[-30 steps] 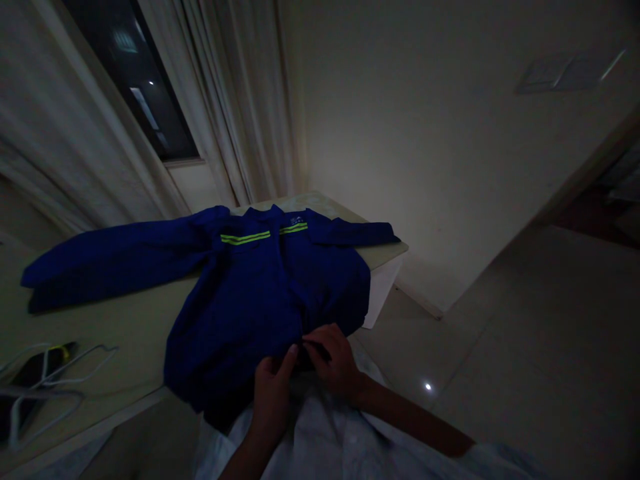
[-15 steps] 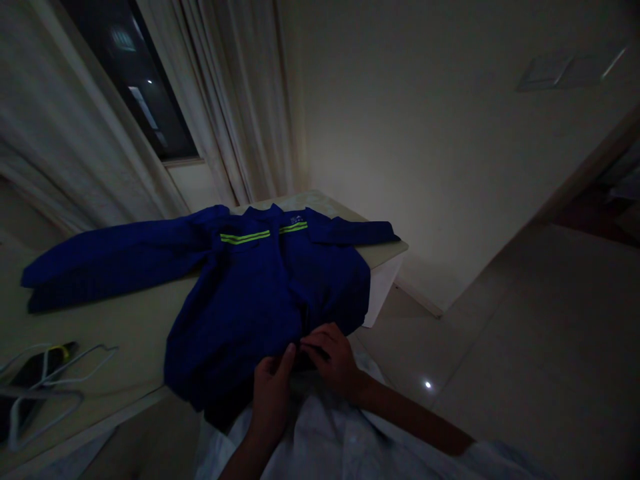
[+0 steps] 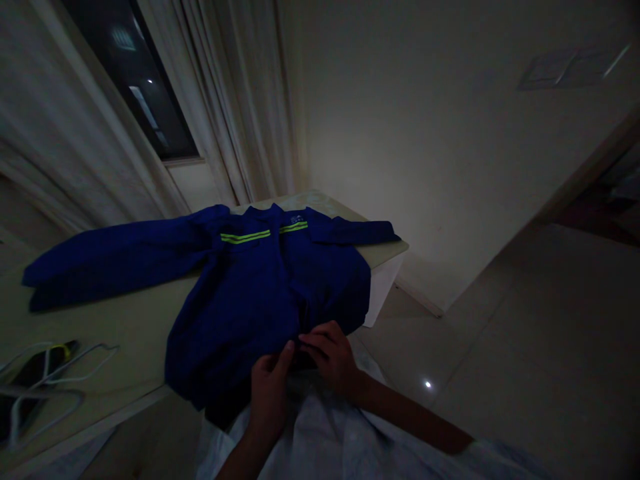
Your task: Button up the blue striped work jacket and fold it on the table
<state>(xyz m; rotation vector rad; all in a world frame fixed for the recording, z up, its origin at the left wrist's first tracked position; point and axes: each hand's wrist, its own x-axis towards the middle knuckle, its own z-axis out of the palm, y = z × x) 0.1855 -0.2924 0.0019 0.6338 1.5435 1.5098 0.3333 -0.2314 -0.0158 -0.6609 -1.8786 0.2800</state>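
Observation:
A blue long-sleeved work jacket (image 3: pixel 240 293) with yellow-green chest stripes lies front up, its sleeves spread to both sides. Its lower hem hangs over the near table edge towards me. My left hand (image 3: pixel 270 383) pinches the hem near the front opening, thumb on top. Close beside it, my right hand (image 3: pixel 333 357) has its fingers bent and pressed together on the other side of the opening, also on the cloth. The exact spot between the fingertips is dark and partly hidden.
The jacket rests on a pale table (image 3: pixel 130 340). White wire hangers (image 3: pixel 75 380) and a dark object with a yellow part (image 3: pixel 30 380) lie at its left. Curtains (image 3: pixel 240 100) flank a window behind; a wall (image 3: pixel 400 133) and tiled floor (image 3: pixel 525 347) are to the right.
Both hands stay at the hem; my left hand has shifted very slightly left and up. The jacket lies almost exactly as before.

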